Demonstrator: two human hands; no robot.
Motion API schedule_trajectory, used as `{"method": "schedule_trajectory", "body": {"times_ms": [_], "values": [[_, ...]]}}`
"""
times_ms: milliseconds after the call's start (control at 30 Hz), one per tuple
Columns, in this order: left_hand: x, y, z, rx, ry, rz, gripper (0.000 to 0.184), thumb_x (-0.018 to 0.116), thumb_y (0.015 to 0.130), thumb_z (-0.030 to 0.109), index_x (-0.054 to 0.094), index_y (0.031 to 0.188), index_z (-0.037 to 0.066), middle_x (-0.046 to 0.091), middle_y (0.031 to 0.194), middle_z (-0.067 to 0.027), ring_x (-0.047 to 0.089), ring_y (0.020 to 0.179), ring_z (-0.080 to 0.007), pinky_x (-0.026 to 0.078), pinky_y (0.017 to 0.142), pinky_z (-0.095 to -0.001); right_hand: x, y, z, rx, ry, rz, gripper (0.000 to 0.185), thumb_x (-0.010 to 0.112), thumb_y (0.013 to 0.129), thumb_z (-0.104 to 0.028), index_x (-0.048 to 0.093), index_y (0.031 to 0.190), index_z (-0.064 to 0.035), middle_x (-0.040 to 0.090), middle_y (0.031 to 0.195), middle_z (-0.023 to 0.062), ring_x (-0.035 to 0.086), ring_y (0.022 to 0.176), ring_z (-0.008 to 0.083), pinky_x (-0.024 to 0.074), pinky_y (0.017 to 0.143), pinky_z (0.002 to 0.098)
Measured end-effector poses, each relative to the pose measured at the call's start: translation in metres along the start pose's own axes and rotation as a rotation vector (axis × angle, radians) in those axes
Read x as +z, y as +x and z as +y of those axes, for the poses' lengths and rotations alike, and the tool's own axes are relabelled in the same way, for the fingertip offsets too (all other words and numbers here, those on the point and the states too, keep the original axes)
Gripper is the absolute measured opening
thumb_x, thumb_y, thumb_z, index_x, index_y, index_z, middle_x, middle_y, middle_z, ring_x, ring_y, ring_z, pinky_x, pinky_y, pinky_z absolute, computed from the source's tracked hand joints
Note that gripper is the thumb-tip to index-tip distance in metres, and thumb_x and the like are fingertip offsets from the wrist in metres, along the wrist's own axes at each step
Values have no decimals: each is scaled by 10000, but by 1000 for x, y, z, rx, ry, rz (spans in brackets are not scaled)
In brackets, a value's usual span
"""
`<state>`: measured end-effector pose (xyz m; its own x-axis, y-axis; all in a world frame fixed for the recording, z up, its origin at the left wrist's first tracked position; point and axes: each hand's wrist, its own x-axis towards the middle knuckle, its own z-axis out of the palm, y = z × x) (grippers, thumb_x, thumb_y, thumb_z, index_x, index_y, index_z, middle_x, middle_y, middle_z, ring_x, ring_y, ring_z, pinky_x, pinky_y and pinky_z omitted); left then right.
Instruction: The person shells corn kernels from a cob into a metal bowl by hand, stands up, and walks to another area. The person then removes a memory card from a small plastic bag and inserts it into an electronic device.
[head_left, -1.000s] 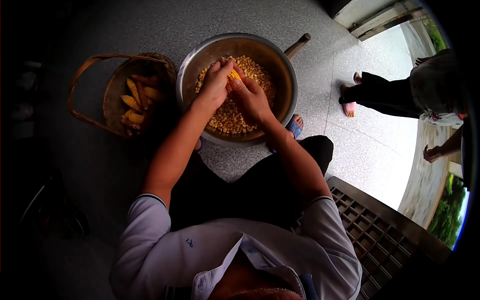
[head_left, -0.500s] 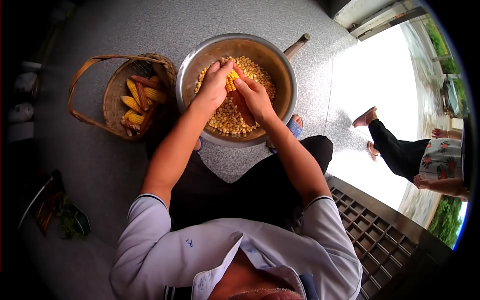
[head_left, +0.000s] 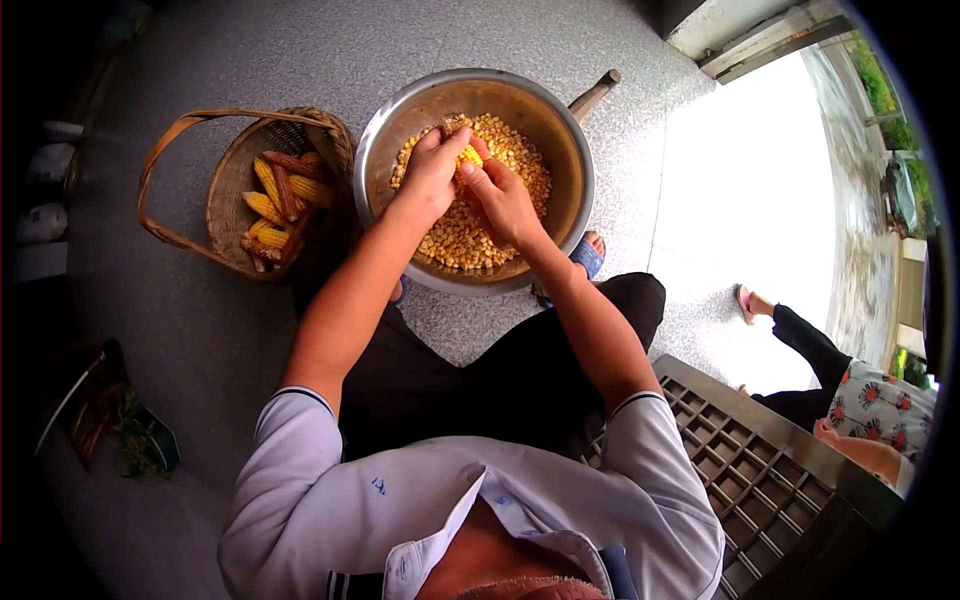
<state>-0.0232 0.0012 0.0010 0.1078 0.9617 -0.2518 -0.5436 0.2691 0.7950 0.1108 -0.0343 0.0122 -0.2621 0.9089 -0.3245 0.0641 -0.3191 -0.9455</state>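
Note:
Over a wide metal basin (head_left: 372,130) I hold a yellow corn cob (head_left: 470,156) between both hands. My left hand (head_left: 432,172) is wrapped round it from the left. My right hand (head_left: 502,202) closes on its near right side, with the thumb pressed against the rows. Only a small patch of the cob shows between the fingers. Loose corn kernels (head_left: 462,240) cover the bottom of the basin below my hands.
A wicker basket (head_left: 222,205) with a tall handle stands left of the basin, holding yellow corn cobs (head_left: 266,180) and reddish bare ones. A wooden handle (head_left: 595,95) sticks out behind the basin. A person (head_left: 815,345) walks by the bright doorway at right, near a lattice panel (head_left: 740,465).
Less of the corn cob shows between my hands, and my right hand has shifted slightly. The reddish piece under my right palm is now mostly hidden. The passing person has moved nearer the lattice panel.

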Motion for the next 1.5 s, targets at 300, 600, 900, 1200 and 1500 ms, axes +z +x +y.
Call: {"method": "schedule_trajectory", "body": {"times_ms": [300,600,900,1200,1500], "values": [[12,-9,4,18,-40,74,107,552,964,132,558,1030,47,616,936,-51,571,905,-147,444,861,-310,-7,5,7,-258,-271,131,425,406,1034,-323,553,1256,7,541,639,34,489,505,98,394,469,290],[9,-4,5,18,-17,67,113,539,972,145,558,1011,40,625,886,-74,590,871,-168,487,802,-320,-5,6,7,-39,169,-33,407,446,1016,-279,531,1324,-27,656,847,66,591,655,160,476,587,345],[2,0,5,-30,-97,21,137,545,968,131,555,1036,12,625,896,-104,619,855,-206,513,799,-343,-11,3,-4,86,238,-97,389,519,1001,-264,519,1342,-76,547,716,-17,472,540,68,404,483,230],[5,0,7,-58,-99,30,144,566,962,145,562,1029,18,627,902,-97,623,851,-201,519,803,-345,-12,8,2,170,315,39,384,487,1004,-326,609,1110,23,589,709,29,515,526,104,433,486,251],[1,1,0,-4,-79,69,117,571,951,114,568,1027,25,618,897,-86,604,846,-184,504,803,-320,-9,9,2,46,223,-57,335,546,982,-307,614,1095,0,580,694,25,509,533,94,427,507,238]]}}
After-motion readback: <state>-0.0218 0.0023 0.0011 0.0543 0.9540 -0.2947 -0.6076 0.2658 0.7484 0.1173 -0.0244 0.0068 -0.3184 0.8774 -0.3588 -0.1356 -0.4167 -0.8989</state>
